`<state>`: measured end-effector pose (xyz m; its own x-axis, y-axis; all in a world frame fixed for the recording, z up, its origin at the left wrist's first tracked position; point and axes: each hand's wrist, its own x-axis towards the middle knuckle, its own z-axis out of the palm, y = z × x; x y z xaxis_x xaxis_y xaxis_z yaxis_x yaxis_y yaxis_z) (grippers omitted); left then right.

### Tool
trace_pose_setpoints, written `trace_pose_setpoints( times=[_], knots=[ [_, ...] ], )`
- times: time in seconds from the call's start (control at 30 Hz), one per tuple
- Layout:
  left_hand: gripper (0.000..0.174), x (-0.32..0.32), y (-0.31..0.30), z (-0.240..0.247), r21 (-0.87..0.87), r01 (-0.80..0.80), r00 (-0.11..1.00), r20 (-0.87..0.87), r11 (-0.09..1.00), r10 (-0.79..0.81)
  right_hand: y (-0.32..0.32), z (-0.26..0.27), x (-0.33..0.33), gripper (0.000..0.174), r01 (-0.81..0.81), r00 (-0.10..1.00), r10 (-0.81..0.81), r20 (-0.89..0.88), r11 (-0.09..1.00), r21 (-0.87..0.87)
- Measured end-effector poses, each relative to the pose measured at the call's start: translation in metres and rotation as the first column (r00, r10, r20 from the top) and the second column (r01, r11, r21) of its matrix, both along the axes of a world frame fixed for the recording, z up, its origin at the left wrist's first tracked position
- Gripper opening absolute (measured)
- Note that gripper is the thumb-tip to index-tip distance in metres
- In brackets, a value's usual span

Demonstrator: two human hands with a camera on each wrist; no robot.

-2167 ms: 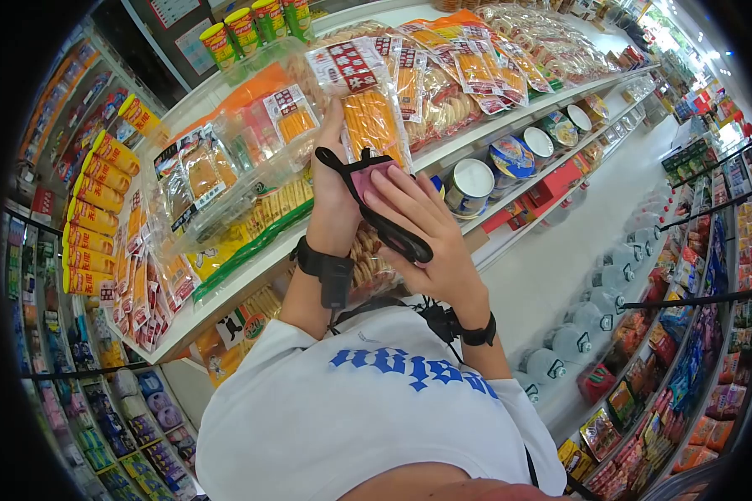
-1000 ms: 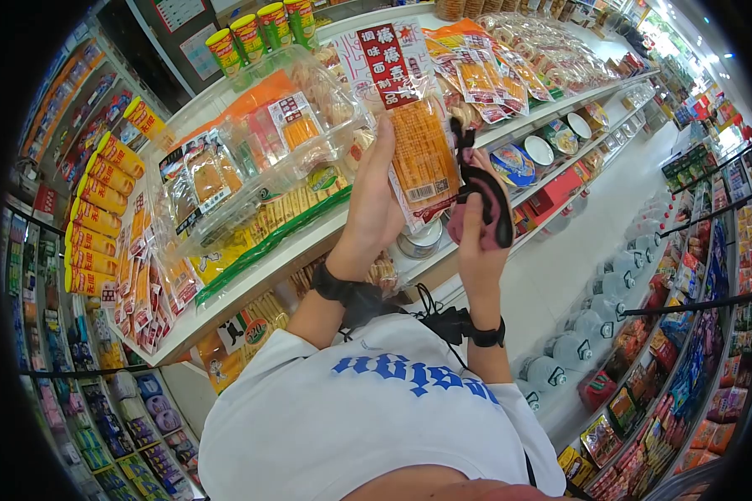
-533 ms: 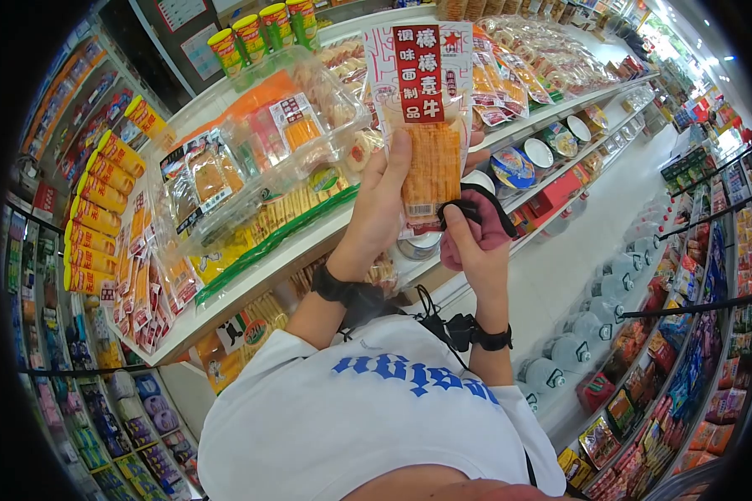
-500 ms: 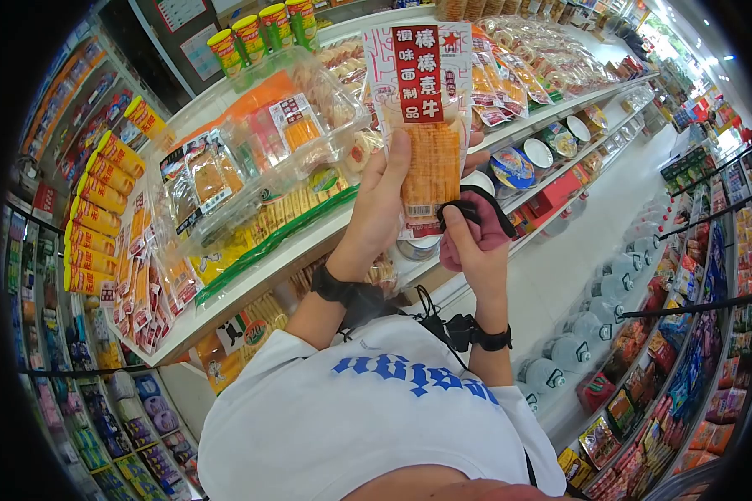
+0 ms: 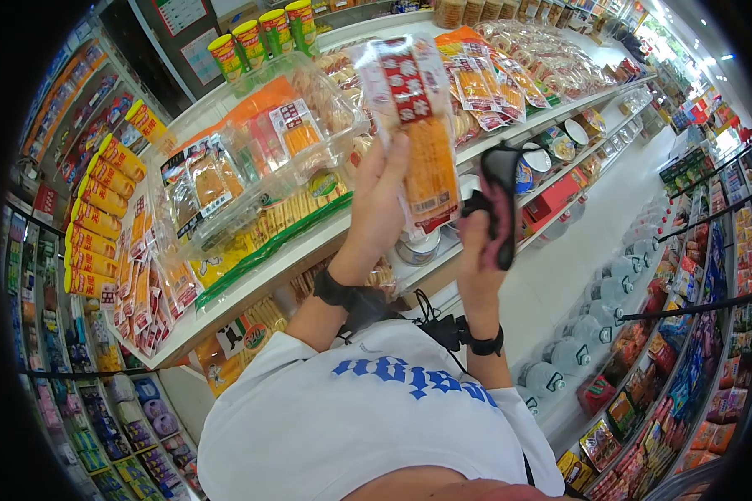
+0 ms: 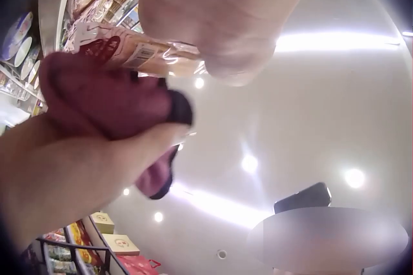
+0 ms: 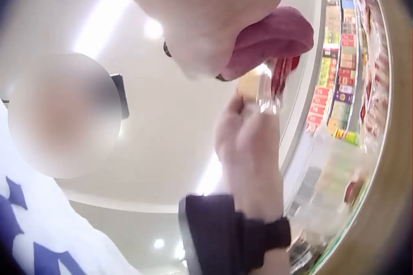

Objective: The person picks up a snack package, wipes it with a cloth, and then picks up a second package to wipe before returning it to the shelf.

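Observation:
In the head view my left hand (image 5: pixel 374 213) grips a clear packet of orange snack sticks (image 5: pixel 430 167), thumb across its front. The packet has a red label with white characters and stands tilted over the display. To its right my right hand (image 5: pixel 481 267) holds a bunched maroon cloth with black edging (image 5: pixel 500 209), pinched under the thumb, beside the packet's lower end. The left wrist view shows the maroon cloth (image 6: pixel 103 98) close up, below the packet (image 6: pixel 139 56). From the right wrist, the cloth (image 7: pixel 274 36) overlaps the packet's end.
Under the hands, a white display shelf (image 5: pixel 251 309) bears a clear plastic bin (image 5: pixel 267 179) and many snack packets. Yellow cans (image 5: pixel 100 217) line its left side. Lidded tubs (image 5: pixel 536 157) stand on the lower shelf. Large water bottles (image 5: pixel 572 355) line the aisle floor at right.
The right palm lay with the cloth against the packet; now the cloth is bunched in that hand, beside the packet. Since half a second ago the packet has tilted and the cloth moved right.

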<state>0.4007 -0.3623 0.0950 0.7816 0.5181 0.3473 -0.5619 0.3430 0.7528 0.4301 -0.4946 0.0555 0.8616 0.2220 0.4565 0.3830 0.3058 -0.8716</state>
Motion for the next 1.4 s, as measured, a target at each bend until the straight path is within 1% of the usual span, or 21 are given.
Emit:
trace_pose_setpoints(
  times=[0.1,0.17,0.2,0.27,0.33,0.37,0.47,0.6,0.63,0.73,0.77,0.83,0.93,1.0,1.03,1.07,1.2,1.23,1.33,1.37,1.4],
  knots=[
    [0.045,-0.003,-0.013,-0.002,0.322,0.04,0.996,-0.094,0.946,-0.01,0.011,0.018,-0.004,0.054,0.029,0.861,0.059,0.505,0.986,-0.164],
    [0.047,-0.005,-0.014,-0.007,0.387,0.144,0.983,-0.162,0.911,-0.087,0.01,0.026,-0.003,0.059,0.124,0.828,0.012,0.561,0.971,-0.203],
    [0.048,-0.004,-0.013,-0.01,0.342,0.23,0.964,-0.205,0.911,-0.166,0.009,0.028,0.004,0.058,0.163,0.82,-0.023,0.571,0.967,-0.195],
    [0.049,-0.007,-0.014,-0.016,0.607,0.163,0.986,-0.138,0.778,-0.098,0.003,0.028,0.028,0.056,0.238,0.809,-0.09,0.581,0.954,-0.184],
    [0.049,-0.008,-0.018,-0.016,0.708,0.138,0.99,-0.11,0.692,-0.085,0.001,0.029,0.038,0.05,0.114,0.909,-0.045,0.415,0.983,-0.143],
    [0.05,-0.008,-0.019,-0.017,0.665,0.142,0.99,-0.115,0.733,-0.088,0.0,0.032,0.039,0.047,0.057,0.937,-0.009,0.348,0.99,-0.129],
    [0.052,-0.001,-0.019,-0.026,0.52,0.141,0.989,-0.121,0.843,-0.09,-0.006,0.042,0.032,0.043,0.188,0.797,0.042,0.603,0.931,-0.312],
    [0.048,-0.009,-0.017,-0.011,0.489,0.22,0.968,-0.214,0.844,-0.128,-0.009,0.048,0.027,0.037,0.253,0.719,0.108,0.687,0.879,-0.403],
    [0.039,-0.01,-0.015,-0.003,0.5,0.339,0.922,-0.344,0.797,-0.177,-0.008,0.053,0.029,0.031,0.3,0.721,0.049,0.691,0.877,-0.375],
    [0.034,-0.006,-0.017,-0.005,0.698,0.245,0.969,-0.202,0.672,-0.144,-0.011,0.042,0.055,0.023,0.304,0.8,-0.061,0.597,0.9,-0.314],
    [0.034,-0.006,-0.016,-0.009,0.638,0.348,0.93,-0.329,0.687,-0.166,-0.013,0.031,0.064,0.018,0.244,0.897,-0.103,0.43,0.927,-0.286],
    [0.036,-0.006,-0.022,-0.012,0.629,0.248,0.962,-0.248,0.737,-0.112,-0.013,0.028,0.063,0.02,0.037,0.99,-0.044,-0.13,0.998,-0.058],
    [0.038,0.003,-0.023,-0.017,0.446,0.264,0.95,-0.273,0.855,-0.151,-0.012,0.03,0.055,0.034,0.16,0.977,-0.113,0.182,0.951,-0.266],
    [0.038,0.007,-0.021,-0.021,0.137,0.299,0.937,-0.23,0.944,-0.264,-0.003,0.037,0.041,0.042,0.386,0.758,-0.089,0.646,0.86,-0.335],
    [0.037,0.01,-0.019,-0.021,-0.077,0.309,0.938,-0.142,0.948,-0.317,0.001,0.035,0.036,0.049,0.372,0.719,-0.043,0.693,0.867,-0.332],
    [0.035,0.013,-0.016,-0.02,-0.283,0.325,0.936,-0.045,0.903,-0.35,0.003,0.036,0.029,0.051,0.356,0.7,0.036,0.713,0.848,-0.393],
    [0.031,0.014,0.026,-0.024,-0.439,0.253,0.948,-0.063,0.862,-0.311,0.005,0.021,0.014,0.049,0.095,0.682,0.332,0.651,0.843,-0.53],
    [0.028,0.014,0.041,-0.03,-0.504,0.382,0.904,0.033,0.775,-0.425,0.006,0.018,0.014,0.049,0.023,0.663,0.408,0.627,0.826,-0.563],
    [0.027,0.02,0.024,-0.023,-0.428,0.157,0.987,0.03,0.89,-0.159,0.017,0.017,0.022,0.05,0.121,0.738,0.207,0.643,0.896,-0.427],
    [0.027,0.015,0.018,-0.016,-0.384,0.177,0.984,0.064,0.906,-0.165,0.02,0.02,0.025,0.044,0.269,0.724,0.073,0.686,0.886,-0.378],
    [0.028,0.012,0.014,-0.013,-0.367,0.145,0.989,0.037,0.919,-0.141,0.023,0.012,0.026,0.043,0.078,0.915,0.052,0.4,0.95,-0.303]
  ],
)
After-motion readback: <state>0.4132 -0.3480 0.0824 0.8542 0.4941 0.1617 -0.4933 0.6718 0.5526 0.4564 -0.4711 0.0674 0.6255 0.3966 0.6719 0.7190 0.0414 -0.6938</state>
